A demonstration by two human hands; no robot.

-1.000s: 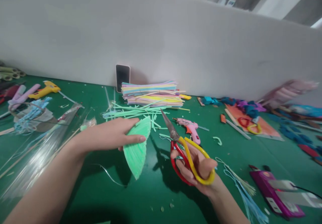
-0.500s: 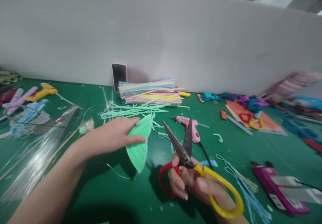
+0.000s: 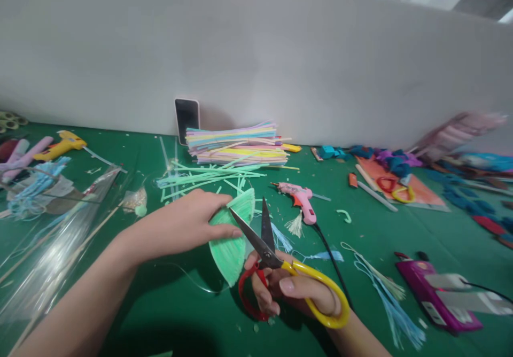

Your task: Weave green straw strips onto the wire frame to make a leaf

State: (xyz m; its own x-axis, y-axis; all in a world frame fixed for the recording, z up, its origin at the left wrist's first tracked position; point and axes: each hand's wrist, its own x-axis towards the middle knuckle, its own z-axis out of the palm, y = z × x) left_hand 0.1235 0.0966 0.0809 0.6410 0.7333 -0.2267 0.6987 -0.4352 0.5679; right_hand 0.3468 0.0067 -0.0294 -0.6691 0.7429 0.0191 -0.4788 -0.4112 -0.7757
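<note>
Between the thumb and fingers of my left hand (image 3: 204, 218) is a light green, ribbed, fan-shaped piece (image 3: 230, 245), held on edge above the table. A thin clear thread hangs in a loop below it. My right hand (image 3: 292, 287) grips a pair of scissors (image 3: 269, 258) by its red and yellow handles. The blades stand apart and point up and to the left, one of them passing in front of the green piece's right side. Whether that blade touches the piece, I cannot tell.
Bundled pastel strips (image 3: 236, 143) and loose green strips (image 3: 212, 175) lie at the back before a leaning phone (image 3: 187, 119). A pink glue gun (image 3: 302, 199), tassels (image 3: 388, 298) and a purple power strip (image 3: 436, 295) lie right. Clear plastic sleeves (image 3: 76, 245) and a yellow glue gun (image 3: 62, 146) are left.
The scissors in my right hand have moved left, up to the green piece, with their blades still spread. My left hand has shifted the piece slightly right and down.
</note>
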